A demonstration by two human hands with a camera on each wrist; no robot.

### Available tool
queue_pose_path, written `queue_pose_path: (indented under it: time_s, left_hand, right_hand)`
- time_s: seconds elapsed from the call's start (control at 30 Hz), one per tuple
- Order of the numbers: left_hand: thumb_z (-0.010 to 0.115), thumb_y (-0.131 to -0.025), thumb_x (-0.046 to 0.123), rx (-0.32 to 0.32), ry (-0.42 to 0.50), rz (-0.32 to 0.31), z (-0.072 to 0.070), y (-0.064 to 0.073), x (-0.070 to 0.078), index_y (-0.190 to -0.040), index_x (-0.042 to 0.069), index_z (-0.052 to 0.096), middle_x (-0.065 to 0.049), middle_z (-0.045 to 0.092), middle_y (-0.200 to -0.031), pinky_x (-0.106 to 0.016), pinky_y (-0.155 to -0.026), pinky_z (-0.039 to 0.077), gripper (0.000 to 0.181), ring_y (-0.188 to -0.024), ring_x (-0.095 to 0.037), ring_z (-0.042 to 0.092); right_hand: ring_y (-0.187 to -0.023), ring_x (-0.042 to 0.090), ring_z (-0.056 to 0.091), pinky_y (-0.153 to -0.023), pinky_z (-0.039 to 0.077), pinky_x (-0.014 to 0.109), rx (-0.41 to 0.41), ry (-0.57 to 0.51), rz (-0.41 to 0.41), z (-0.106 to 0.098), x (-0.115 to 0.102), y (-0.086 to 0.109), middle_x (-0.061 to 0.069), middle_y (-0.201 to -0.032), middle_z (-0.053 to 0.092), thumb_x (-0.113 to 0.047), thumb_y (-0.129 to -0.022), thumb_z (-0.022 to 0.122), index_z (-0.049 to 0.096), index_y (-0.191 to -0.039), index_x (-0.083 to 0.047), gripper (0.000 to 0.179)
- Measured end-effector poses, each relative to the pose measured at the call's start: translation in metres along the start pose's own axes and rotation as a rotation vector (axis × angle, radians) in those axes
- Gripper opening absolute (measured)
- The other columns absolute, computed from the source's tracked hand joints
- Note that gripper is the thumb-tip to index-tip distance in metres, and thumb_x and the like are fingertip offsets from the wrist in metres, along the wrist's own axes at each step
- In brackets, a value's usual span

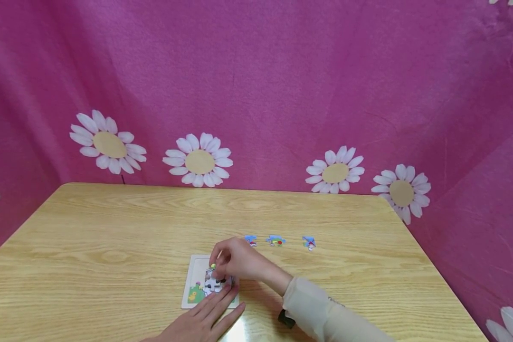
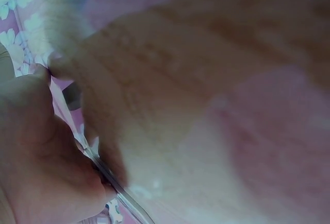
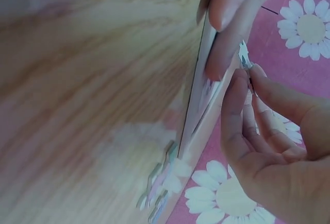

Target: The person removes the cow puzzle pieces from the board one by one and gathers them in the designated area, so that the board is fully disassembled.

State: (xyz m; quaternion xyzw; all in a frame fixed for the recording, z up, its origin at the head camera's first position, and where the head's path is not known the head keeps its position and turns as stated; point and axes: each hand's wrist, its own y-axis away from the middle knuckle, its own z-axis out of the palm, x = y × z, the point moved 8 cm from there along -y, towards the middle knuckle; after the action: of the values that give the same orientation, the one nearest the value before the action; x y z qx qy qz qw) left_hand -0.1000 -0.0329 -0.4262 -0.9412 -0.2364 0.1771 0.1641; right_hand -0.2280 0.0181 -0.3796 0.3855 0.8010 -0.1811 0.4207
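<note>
From my head view I have both hands over the near part of the wooden table (image 1: 111,232), close to each other; whether they touch, I cannot tell; my right hand (image 1: 238,259) has thumb and forefinger brought together on a small puzzle piece (image 3: 244,54), which the right wrist view shows edge-on between the fingertips; that piece is above the puzzle tray (image 1: 185,290), at the tray's middle.

My left hand (image 1: 208,314) comes in from the near side with its fingers straight and slightly spread, the fingertips lying over the near right part of the tray; it pinches nothing that I can see; white artwork with dark spots shows just beyond its fingers, and a green part shows at the tray's near left corner.

Three loose pieces (image 1: 276,241) lie in a row to the far right of the tray, the rightmost set wider apart; my left wrist view is mostly blurred; beyond the table hangs a pink cloth (image 1: 256,95) with white flowers.
</note>
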Motion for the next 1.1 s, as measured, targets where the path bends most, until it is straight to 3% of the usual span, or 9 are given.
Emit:
queue_pose_path:
  time_s: [0.27,0.47,0.6,0.73,1.1]
  left_hand:
    - [0.032,-0.098,0.065,-0.003,0.01,-0.011,-0.001,0.0,0.0,-0.149,0.01,0.04,-0.017,0.037,-0.152,-0.028,-0.118,0.001,0.076,-0.139,-0.028,0.037]
    - [0.032,-0.098,0.065,-0.054,0.032,-0.024,0.0,-0.001,0.0,-0.15,0.011,0.039,-0.015,0.036,-0.154,-0.026,-0.117,-0.004,0.076,-0.139,-0.026,0.037]
    - [0.031,-0.098,0.065,-0.104,0.058,-0.035,0.003,-0.001,-0.001,-0.152,0.011,0.034,-0.014,0.033,-0.155,-0.025,-0.115,-0.01,0.076,-0.141,-0.024,0.033]
    - [0.033,-0.098,0.065,-0.081,0.053,-0.035,0.001,0.0,-0.001,-0.152,0.011,0.036,-0.015,0.034,-0.155,-0.025,-0.116,-0.007,0.076,-0.141,-0.025,0.034]
    - [0.033,-0.098,0.065,0.004,0.034,-0.019,-0.003,0.0,0.0,-0.149,0.009,0.042,-0.018,0.038,-0.152,-0.028,-0.118,0.001,0.076,-0.138,-0.027,0.039]
  right_hand:
    - [-0.062,0.019,0.068,-0.053,0.049,0.021,0.017,-0.026,0.008,-0.017,0.005,0.007,0.005,-0.067,0.068,0.006,-0.081,0.075,0.066,-0.082,-0.002,0.012]
    - [-0.056,0.017,0.062,-0.048,0.048,0.025,0.048,-0.038,0.036,-0.037,0.022,0.02,0.004,-0.067,0.068,0.004,-0.081,0.076,0.066,-0.083,-0.002,0.012]
    - [-0.057,0.015,0.063,-0.054,0.055,0.035,0.075,-0.066,0.058,-0.054,0.035,0.031,0.007,-0.067,0.067,0.007,-0.08,0.075,0.066,-0.083,0.001,0.012]
    - [-0.06,0.015,0.064,-0.059,0.057,0.041,0.1,-0.06,0.089,-0.07,0.05,0.043,0.008,-0.067,0.067,0.008,-0.08,0.075,0.066,-0.083,0.002,0.011]
    - [-0.058,0.014,0.064,-0.057,0.057,0.033,0.096,0.014,0.131,-0.086,0.075,0.065,0.006,-0.064,0.064,0.008,-0.081,0.074,0.069,-0.084,0.004,0.008]
